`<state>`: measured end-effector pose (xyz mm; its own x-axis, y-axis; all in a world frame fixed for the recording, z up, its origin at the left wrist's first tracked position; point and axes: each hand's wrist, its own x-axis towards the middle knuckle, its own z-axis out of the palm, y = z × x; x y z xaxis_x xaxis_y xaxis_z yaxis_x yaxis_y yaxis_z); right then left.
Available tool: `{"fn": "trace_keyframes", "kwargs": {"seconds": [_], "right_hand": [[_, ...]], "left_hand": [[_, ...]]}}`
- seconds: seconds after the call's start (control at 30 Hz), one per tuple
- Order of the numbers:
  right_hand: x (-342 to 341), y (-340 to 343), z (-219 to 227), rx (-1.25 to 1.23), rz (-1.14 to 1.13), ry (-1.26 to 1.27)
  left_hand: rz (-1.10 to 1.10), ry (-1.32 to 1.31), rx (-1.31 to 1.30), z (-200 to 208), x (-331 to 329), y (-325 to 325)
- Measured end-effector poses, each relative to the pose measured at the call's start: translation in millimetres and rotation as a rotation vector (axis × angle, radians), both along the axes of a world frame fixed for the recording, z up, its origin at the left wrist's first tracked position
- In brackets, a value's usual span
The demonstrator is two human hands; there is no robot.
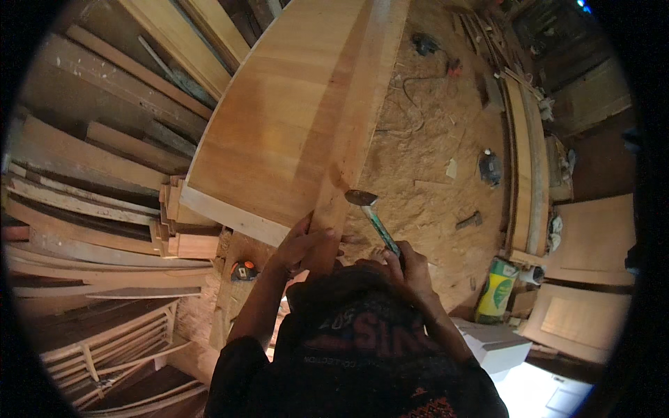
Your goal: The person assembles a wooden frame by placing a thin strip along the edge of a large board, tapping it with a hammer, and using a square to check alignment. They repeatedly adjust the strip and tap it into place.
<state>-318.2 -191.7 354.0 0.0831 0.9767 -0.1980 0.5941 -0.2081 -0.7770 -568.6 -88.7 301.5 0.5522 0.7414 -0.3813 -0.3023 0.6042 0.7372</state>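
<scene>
My right hand (412,266) is closed round the handle of a hammer (380,226). Its dark head is raised beside the near end of a long wooden board (334,181). That board runs away from me along the right side of a large, pale wooden panel (258,132). My left hand (301,244) grips the board near its close end, by the panel's corner. Whether those fingers also pinch something small, such as a nail, I cannot tell. My body hides the board's nearest end.
Stacked planks (104,160) fill the left side, with short wooden blocks (174,216) by the panel. An orange-and-black tape measure (243,270) lies near my left forearm. Sawdust covers the floor (432,160) at right, beside long boards (519,167) and a yellow-green sack (497,292).
</scene>
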Motion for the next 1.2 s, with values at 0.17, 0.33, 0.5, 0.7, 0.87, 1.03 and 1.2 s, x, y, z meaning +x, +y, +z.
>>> {"fn": "trace_keyframes", "kwargs": {"seconds": [0.17, 0.33, 0.5, 0.7, 0.87, 1.03, 1.2], "right_hand": [[-7.9, 10.3, -6.9, -0.092, 0.09, -0.139], [-9.5, 9.9, -15.2, -0.046, 0.1, -0.208], [-10.1, 7.4, -13.7, -0.003, 0.071, -0.211], [-6.5, 10.6, -4.4, -0.067, 0.075, -0.168], [-7.5, 2.6, -7.5, -0.018, 0.081, -0.122], [12.3, 6.5, -7.8, -0.116, 0.035, 0.155], [37.8, 37.4, 8.7, -0.132, 0.118, 0.102]], "left_hand": [[-0.046, 0.024, -0.039, -10.8, -1.0, -1.2], [-0.043, 0.079, -0.02, -15.0, 2.5, -1.0], [-0.049, 0.147, -0.024, -13.9, 6.3, -1.4], [-0.006, 0.186, 0.002, -23.7, 7.7, -4.2], [-0.036, 0.209, 0.073, -21.9, 9.6, -2.3], [-0.074, 0.413, 0.136, -22.1, 6.0, -1.0], [0.01, 0.474, 0.409, -34.4, 9.3, -2.9]]}}
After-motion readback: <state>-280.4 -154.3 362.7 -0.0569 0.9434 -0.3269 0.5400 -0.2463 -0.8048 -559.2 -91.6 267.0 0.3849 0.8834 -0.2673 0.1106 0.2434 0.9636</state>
